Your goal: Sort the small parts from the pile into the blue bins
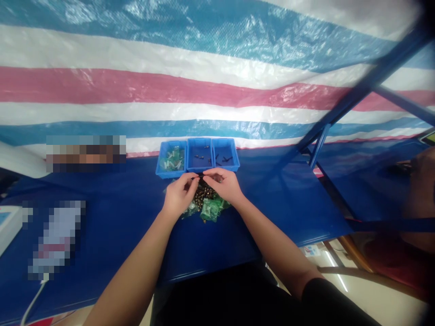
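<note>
Both hands (177,195): we pinch one small dark part (200,175) | Below: metal pieces (204,192), green packets (210,209) | Beyond: three blue bins (195,149)

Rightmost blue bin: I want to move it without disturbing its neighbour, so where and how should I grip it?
Probably pinch the right rim of the rightmost blue bin, coming from the right: that wall stands free, while its left side adjoins the middle bin.

Bins (197,148): three. Hands (177,195): two. Parts heap (204,192): one, pieces uncountable. Green bags (210,209): several, count unclear. Tarp (170,83): one.
</note>
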A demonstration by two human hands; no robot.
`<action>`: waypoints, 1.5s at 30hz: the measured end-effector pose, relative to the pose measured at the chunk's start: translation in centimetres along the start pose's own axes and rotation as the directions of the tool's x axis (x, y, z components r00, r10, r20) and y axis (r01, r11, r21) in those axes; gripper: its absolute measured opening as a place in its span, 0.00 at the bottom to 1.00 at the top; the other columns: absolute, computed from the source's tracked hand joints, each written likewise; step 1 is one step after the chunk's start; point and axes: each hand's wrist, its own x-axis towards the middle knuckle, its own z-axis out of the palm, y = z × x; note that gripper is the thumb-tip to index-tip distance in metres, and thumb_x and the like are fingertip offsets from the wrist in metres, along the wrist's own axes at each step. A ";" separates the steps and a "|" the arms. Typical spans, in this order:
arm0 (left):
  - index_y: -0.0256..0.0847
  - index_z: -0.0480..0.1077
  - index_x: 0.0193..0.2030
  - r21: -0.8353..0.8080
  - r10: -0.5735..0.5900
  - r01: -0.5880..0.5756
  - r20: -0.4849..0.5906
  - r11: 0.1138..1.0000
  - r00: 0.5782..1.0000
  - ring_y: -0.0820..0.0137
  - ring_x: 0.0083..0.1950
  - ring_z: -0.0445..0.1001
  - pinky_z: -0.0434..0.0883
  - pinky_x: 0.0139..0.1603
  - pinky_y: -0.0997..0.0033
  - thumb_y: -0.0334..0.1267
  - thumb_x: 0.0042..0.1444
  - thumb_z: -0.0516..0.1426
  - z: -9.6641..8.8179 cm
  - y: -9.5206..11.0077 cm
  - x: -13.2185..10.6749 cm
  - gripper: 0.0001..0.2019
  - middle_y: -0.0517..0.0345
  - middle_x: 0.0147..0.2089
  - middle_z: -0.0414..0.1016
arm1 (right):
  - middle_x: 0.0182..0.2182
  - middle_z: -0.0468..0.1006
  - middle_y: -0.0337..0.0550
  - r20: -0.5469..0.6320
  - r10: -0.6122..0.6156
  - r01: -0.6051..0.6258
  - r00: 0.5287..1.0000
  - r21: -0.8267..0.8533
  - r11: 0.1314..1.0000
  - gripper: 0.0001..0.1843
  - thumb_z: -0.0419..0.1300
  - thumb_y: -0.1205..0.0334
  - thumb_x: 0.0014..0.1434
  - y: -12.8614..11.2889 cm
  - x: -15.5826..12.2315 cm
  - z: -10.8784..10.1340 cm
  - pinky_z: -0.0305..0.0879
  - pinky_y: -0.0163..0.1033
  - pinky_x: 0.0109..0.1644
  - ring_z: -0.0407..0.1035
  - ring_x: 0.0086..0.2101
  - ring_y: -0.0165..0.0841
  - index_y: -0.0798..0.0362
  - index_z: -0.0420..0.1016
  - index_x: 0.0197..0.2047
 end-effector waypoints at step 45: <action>0.42 0.76 0.47 -0.007 0.002 -0.002 0.008 1.000 1.000 0.74 0.31 0.76 0.71 0.37 0.77 0.46 0.63 0.55 0.0 -0.2 0.0 0.14 0.58 0.35 0.80 | 0.33 0.82 0.43 0.028 0.042 -0.045 0.999 0.099 0.994 0.14 0.66 0.54 0.53 -0.5 0.0 -0.1 0.72 0.37 0.35 0.73 0.29 0.30 0.52 0.81 0.41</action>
